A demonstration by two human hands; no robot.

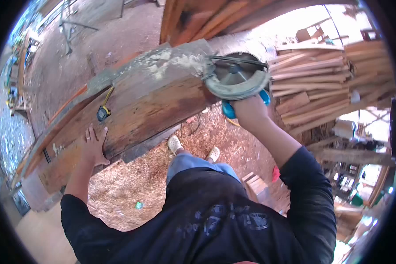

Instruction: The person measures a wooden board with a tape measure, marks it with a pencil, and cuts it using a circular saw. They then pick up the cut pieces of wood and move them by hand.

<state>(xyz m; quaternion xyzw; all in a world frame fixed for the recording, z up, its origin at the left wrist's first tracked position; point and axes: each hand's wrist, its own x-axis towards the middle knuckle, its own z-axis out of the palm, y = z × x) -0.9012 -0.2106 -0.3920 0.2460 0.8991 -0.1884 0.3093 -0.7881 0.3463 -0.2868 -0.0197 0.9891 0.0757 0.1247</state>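
My right hand [250,112] is wrapped round the blue handle of a circular saw [238,83]. The saw is at the right end of a long reddish-brown plank [158,105], its round guard uppermost. My left hand [92,147] lies on the plank's near left part with fingers spread. Just beyond those fingers sits a tape measure [104,113], a short length of yellow tape drawn out. Pale sawdust [160,61] is scattered over the grey board along the plank's far edge. Where the blade meets the wood cannot be made out.
Stacked wooden strips [312,77] stand to the right. Large reddish timber [233,17] extends across the far side. Wood shavings [123,189] cover the ground around my feet, with a small green item [139,205] among them. A metal stand [68,31] is at the far left.
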